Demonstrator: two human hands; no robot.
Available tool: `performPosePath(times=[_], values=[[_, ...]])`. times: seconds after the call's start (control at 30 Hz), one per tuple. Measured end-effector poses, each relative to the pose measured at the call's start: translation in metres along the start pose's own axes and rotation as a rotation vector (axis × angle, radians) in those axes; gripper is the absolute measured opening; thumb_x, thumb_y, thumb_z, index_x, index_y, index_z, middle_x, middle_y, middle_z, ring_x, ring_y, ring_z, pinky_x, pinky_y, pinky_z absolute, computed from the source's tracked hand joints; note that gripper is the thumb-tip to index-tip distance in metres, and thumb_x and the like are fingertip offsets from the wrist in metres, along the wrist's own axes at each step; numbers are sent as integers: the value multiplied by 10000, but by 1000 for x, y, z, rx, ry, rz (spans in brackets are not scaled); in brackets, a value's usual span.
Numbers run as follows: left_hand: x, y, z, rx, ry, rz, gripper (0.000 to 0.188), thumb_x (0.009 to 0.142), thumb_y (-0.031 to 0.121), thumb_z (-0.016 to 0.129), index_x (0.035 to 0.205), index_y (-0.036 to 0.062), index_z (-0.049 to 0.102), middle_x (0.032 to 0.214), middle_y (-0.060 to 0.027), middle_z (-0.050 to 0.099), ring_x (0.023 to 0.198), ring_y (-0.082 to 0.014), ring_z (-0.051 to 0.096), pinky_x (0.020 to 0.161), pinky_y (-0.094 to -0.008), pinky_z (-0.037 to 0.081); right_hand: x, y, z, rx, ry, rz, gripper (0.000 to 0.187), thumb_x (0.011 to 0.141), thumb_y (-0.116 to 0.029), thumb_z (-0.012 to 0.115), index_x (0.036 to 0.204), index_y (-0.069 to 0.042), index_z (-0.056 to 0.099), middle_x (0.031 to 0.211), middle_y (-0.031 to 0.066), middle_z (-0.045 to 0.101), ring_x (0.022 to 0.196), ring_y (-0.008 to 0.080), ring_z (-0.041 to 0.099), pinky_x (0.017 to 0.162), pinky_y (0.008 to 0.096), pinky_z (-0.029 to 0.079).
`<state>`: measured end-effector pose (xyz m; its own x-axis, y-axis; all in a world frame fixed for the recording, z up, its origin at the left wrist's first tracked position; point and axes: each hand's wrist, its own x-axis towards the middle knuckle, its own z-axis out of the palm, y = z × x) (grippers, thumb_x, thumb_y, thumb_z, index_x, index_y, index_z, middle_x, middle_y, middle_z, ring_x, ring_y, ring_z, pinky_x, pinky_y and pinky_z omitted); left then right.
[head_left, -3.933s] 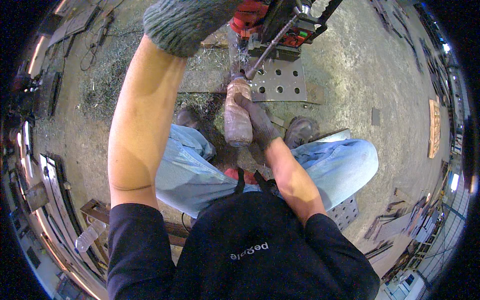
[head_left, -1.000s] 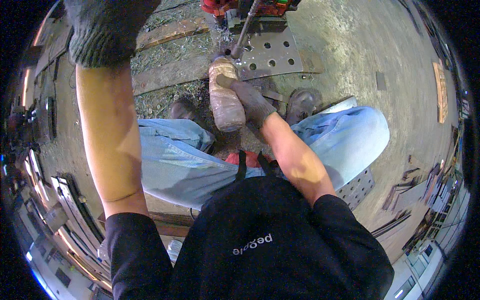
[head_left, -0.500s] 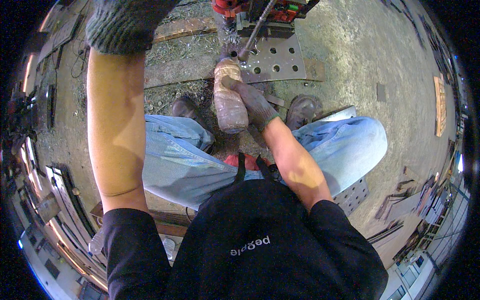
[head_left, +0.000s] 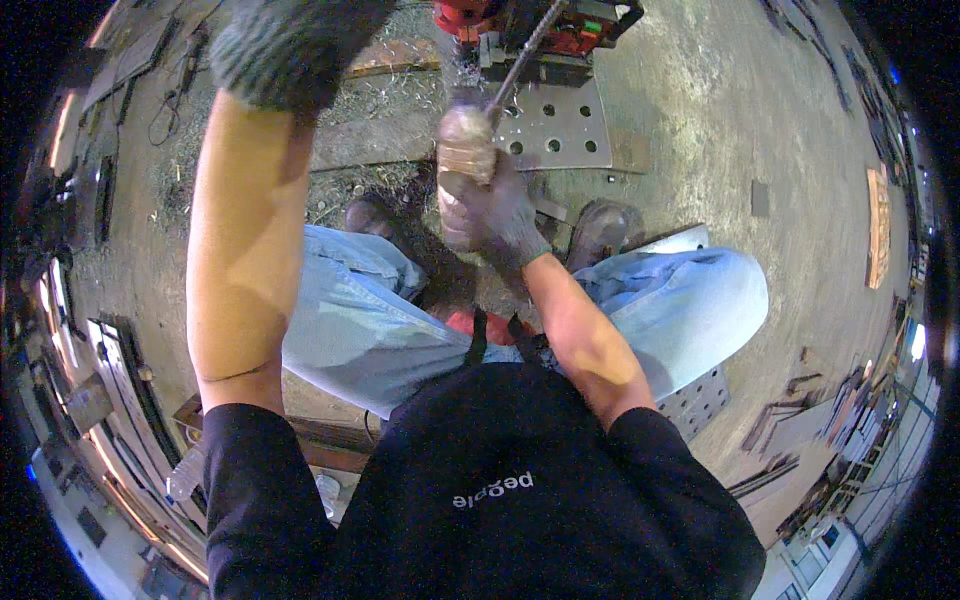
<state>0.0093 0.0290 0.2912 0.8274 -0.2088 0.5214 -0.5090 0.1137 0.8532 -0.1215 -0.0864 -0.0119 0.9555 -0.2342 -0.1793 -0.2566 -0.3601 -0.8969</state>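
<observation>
My right hand (head_left: 507,212), in a dark knit glove, is wrapped around a grimy brownish plastic bottle (head_left: 466,150) between my knees. The bottle's far end comes close to a thin metal rod (head_left: 522,65) that slants down from the red and black machine (head_left: 545,45), which looks like a portable drill. Whether bottle and rod touch, I cannot tell. Under the machine lies a steel plate (head_left: 590,128) with round holes. My left hand (head_left: 290,50), also gloved, reaches to the top edge, left of the machine; its fingers are cut off or hidden.
Metal shavings (head_left: 400,95) litter the floor around long flat bars (head_left: 370,140). My boots (head_left: 605,232) stand either side of the bottle. Another perforated plate (head_left: 695,400) lies by my right leg. A clear bottle (head_left: 187,473) is at the left, and metal stock lines both sides.
My right hand has moved the bottle slightly away from me, and both are now blurred. My left hand has shifted a little to the right along the top edge.
</observation>
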Motion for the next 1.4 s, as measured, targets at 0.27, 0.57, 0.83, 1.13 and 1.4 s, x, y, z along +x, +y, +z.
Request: performPosePath(times=[0.27,0.57,0.83,1.13,1.4], values=[[1,14,54,423,-165,266,234,873,250,572,974,99,719,982,-171,695,895,-308,671,737,-455,512,5,-1,-34,316,383,-16,684,780,-403,794,1284,-30,521,1202,109,623,1062,239,618,907,377,517],[9,-4,253,375,-12,58,267,882,255,558,977,70,726,960,-197,701,877,-354,685,737,-498,525,-41,5,-75,443,349,138,672,786,-394,789,1287,-35,522,1202,107,620,1061,234,617,907,375,517],[-16,-35,317,84,-156,-204,428,995,351,441,932,14,697,953,-218,689,890,-398,671,804,-485,531,-68,13,-107,415,388,174,661,791,-387,784,1290,-40,523,1202,104,619,1059,230,616,906,373,517],[-31,-70,329,418,-321,-1,264,934,216,495,1032,117,720,1009,-146,700,954,-319,683,766,-451,542,-73,17,-112,426,382,194,649,797,-378,779,1293,-45,525,1203,102,616,1058,225,614,906,370,517],[-31,-69,321,480,-310,70,234,893,172,542,1045,143,717,1003,-114,699,944,-301,694,732,-451,547,-74,16,-113,426,368,195,639,802,-371,775,1295,-49,526,1203,99,615,1057,221,613,906,368,516]])
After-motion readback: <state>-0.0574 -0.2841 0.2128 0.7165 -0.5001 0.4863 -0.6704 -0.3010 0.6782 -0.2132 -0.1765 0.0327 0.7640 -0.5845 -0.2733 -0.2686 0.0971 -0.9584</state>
